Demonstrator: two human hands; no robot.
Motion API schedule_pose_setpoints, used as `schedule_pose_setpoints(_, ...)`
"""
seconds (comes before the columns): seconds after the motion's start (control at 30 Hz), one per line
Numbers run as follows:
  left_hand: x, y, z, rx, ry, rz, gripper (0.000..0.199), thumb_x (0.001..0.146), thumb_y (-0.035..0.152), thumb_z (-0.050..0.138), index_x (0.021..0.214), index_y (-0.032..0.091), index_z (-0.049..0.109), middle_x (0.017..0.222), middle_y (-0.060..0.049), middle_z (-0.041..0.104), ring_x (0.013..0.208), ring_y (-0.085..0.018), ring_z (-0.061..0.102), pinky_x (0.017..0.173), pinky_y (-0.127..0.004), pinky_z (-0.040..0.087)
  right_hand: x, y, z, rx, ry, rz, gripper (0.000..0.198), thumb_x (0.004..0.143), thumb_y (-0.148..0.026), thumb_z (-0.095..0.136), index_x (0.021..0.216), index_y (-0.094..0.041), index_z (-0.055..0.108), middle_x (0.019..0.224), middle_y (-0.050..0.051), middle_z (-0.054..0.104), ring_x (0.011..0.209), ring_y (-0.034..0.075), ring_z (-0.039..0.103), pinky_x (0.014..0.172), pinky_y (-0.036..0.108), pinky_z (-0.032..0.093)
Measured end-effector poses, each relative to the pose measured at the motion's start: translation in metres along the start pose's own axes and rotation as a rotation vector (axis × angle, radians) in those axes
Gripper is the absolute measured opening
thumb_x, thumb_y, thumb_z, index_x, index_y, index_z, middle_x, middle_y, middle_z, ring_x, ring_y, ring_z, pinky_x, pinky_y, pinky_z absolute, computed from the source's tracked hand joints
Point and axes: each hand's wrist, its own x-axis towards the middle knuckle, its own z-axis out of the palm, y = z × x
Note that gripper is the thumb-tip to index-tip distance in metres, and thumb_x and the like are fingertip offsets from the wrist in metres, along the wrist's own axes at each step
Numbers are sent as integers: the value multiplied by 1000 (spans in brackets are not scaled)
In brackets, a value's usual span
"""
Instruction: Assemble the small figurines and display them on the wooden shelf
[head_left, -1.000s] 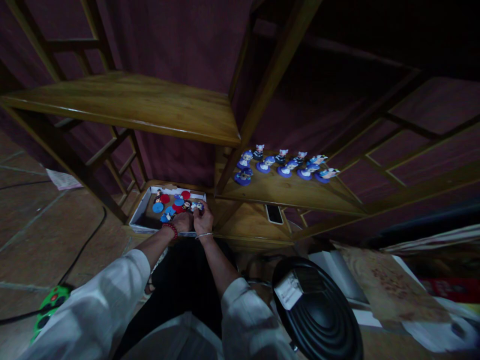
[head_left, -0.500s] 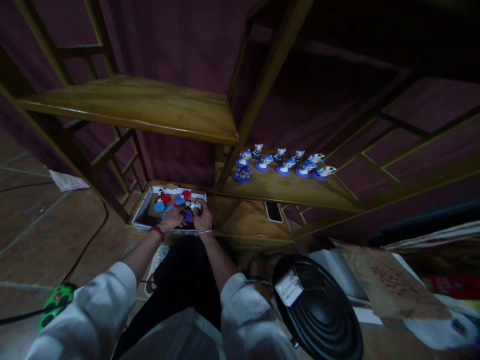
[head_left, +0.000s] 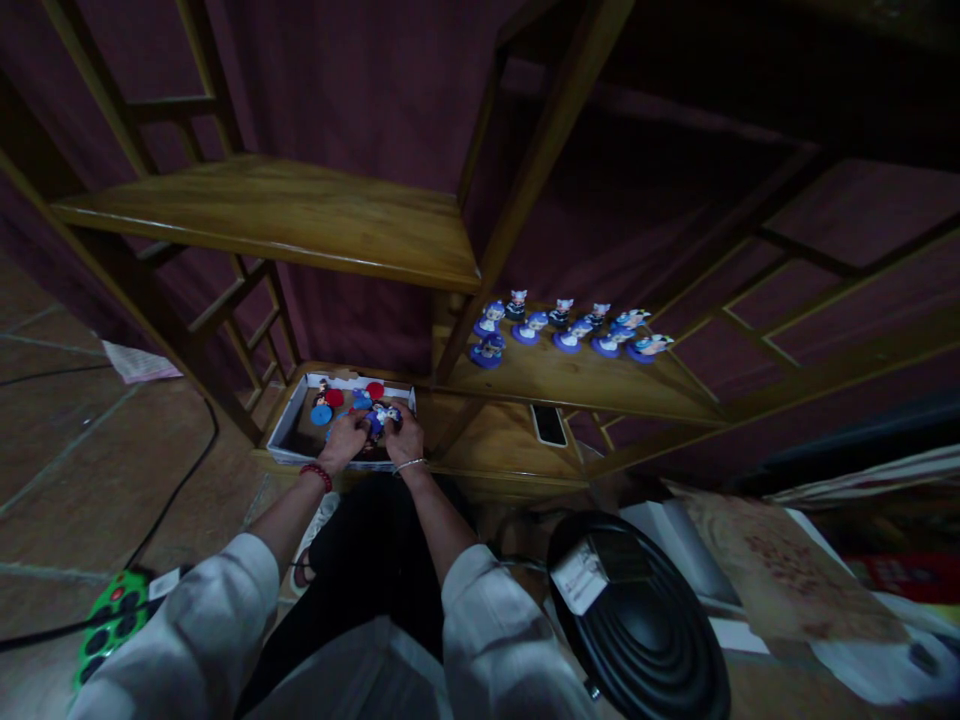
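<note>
Over a shallow white cardboard box (head_left: 285, 440) on the lowest shelf, both of my hands meet around a small figurine (head_left: 387, 411) with purple hair and a white body. My right hand (head_left: 406, 440) grips the figurine from the right. Fingers of my left hand (head_left: 347, 440) pinch a purple round base (head_left: 373, 424) that touches or nearly touches it; whether the two are joined is unclear. Inside the box lie a blue disc (head_left: 322, 414), a red disc (head_left: 375, 390) and other small figurines, partly hidden by my hands.
Several figurines on purple bases (head_left: 574, 336) stand on the shelf (head_left: 600, 380) to the right. Below it lies a phone (head_left: 549, 425). A wooden post (head_left: 525, 180) divides the shelves. A black ribbed stool (head_left: 645, 620) is at my right, a green power strip (head_left: 112, 620) on the floor at left.
My left hand has lifted the purple base from among the box's contents and brought it against the figurine in my right hand. The view has shifted slightly.
</note>
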Motion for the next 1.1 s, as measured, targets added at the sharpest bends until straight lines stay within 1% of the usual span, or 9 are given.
schedule_pose_setpoints(0.07,-1,1,1,-128,3,-33,25,81,16,42,101,13,58,75,-3,67,69,-13,63,64,-22,50,0,0,0,9,-5,-2,31,75,-18,47,104,-21,57,97,3,64,87,15,60,83,27,46)
schedule_pose_setpoints(0.17,-3,3,1,-340,-5,-111,28,83,15,41,108,11,53,73,-3,66,60,-12,62,59,-23,51,0,-1,-1,15,-12,3,31,75,-18,47,104,-20,57,97,3,64,87,15,60,83,27,46)
schedule_pose_setpoints(0.27,-5,4,0,-437,-7,-130,27,84,15,41,108,10,52,72,-4,66,56,-11,61,58,-23,51,1,-2,0,5,-12,3,30,75,-17,47,102,-20,58,98,3,65,87,15,60,84,27,46)
schedule_pose_setpoints(0.5,-5,5,-1,-428,-17,-150,29,85,15,40,113,12,48,71,-2,65,58,-11,62,57,-22,51,1,0,2,-18,-8,15,28,74,-18,50,100,-20,58,96,3,65,88,15,60,84,27,46)
schedule_pose_setpoints(0.7,-3,2,0,-512,2,-145,30,83,14,43,112,11,50,72,-3,65,56,-10,60,57,-22,50,1,0,2,7,-18,15,29,73,-18,51,101,-22,58,96,1,65,86,14,61,83,27,46)
schedule_pose_setpoints(0.93,-5,4,-4,-558,-16,-178,29,82,16,44,110,12,52,69,-2,63,51,-9,57,53,-22,49,1,-1,2,17,-39,49,31,71,-17,53,102,-22,58,95,1,65,83,14,61,79,25,47)
schedule_pose_setpoints(1.1,-3,3,-4,-653,-6,-181,28,81,15,46,107,10,54,68,-3,65,56,-10,60,57,-22,49,0,-1,1,36,-35,34,31,71,-18,53,101,-22,58,94,0,65,82,14,61,79,26,48)
